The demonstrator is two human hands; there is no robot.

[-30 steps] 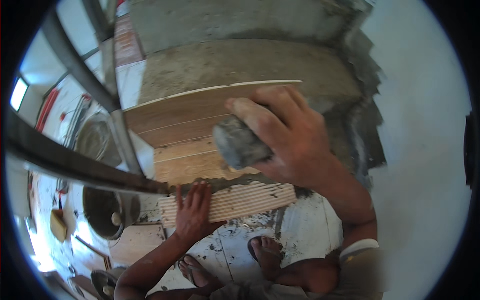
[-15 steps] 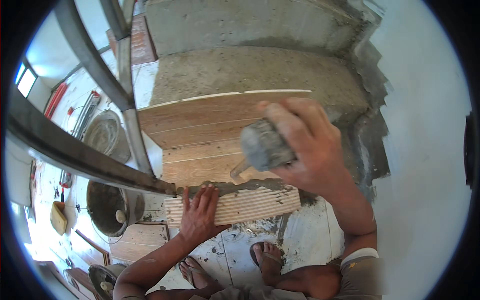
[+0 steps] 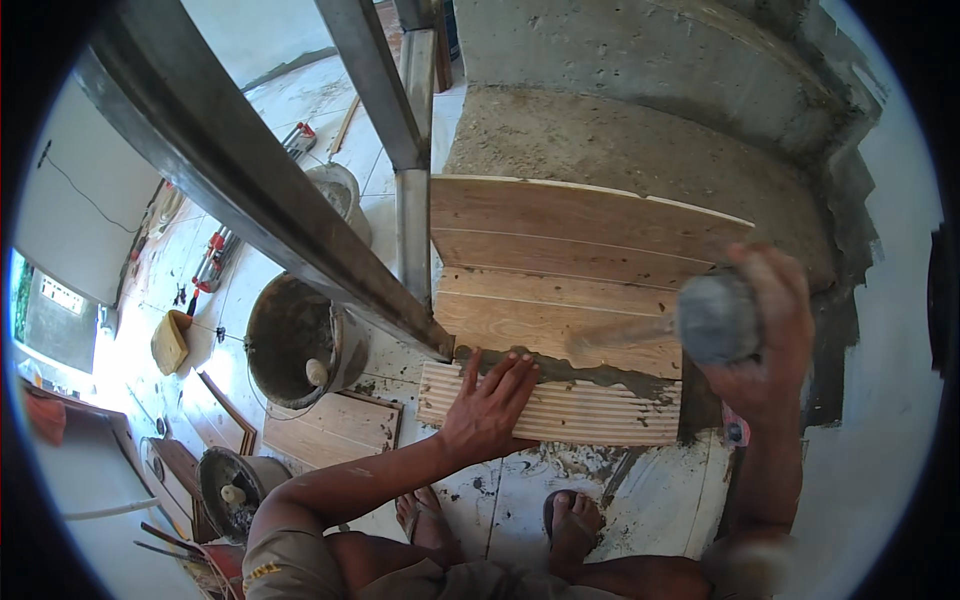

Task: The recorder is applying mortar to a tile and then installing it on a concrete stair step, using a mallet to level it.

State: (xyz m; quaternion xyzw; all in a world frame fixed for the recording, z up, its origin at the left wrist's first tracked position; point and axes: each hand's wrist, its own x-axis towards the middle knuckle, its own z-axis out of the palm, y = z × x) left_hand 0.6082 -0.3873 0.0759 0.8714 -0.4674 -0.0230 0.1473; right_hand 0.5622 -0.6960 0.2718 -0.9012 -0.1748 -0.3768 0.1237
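Mallet (image 3: 692, 322) at right, its grey head clasped in the right hand's (image 3: 772, 345) grip, handle (image 3: 625, 336) pointing left; left hand (image 3: 490, 408), grip spread, touches ribbed tile (image 3: 600, 416) near the wood-look step (image 3: 560, 318).

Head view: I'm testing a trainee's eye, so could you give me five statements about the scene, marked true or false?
1. The left hand lies on the ridged tile. True.
2. The right hand is empty. False: it holds a mallet.
3. Mortar runs along the ridged tile's far edge. True.
4. The sponge is under the left hand. False: it lies on the floor, off to the left.
5. The metal railing is in the picture's right half. False: it is in the left half.
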